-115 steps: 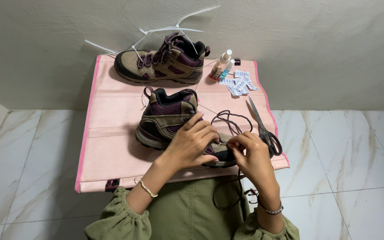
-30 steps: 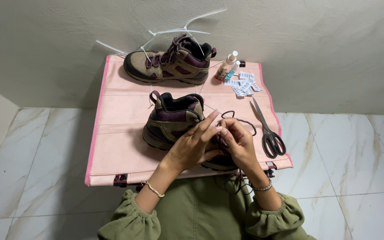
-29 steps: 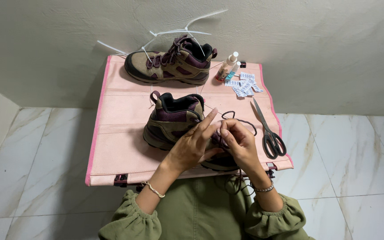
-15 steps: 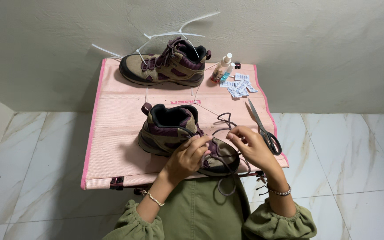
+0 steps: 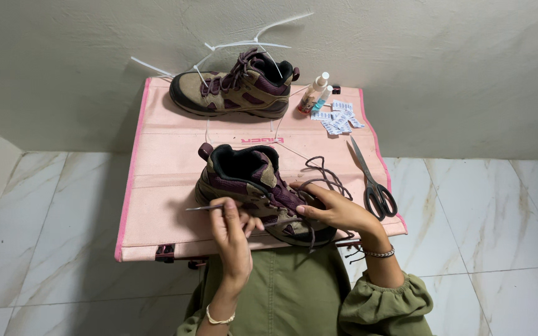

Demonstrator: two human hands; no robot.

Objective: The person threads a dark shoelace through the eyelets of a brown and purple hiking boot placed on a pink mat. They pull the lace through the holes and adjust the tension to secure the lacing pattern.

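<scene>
Near boot (image 5: 263,193) at centre of frame, lying on pink fabric table (image 5: 163,168), brown suede with dark purple mesh, toe toward the lower edge. Left hand (image 5: 235,227) at lower centre, pinched on thin lace tip (image 5: 203,208), stiff and straight. Right hand (image 5: 337,211) just right of it, fingers closed on dark round lace (image 5: 322,180) at the boot's tongue. Second boot (image 5: 235,90) at upper centre, laced. Spray bottle (image 5: 314,92), small white packets (image 5: 337,117) and steel scissors (image 5: 372,180) on the right side.

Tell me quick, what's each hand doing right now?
Left hand: closed on a thin lace end beside the near boot.
Right hand: resting on that boot's lacing; whether it pinches anything cannot be told.
</scene>
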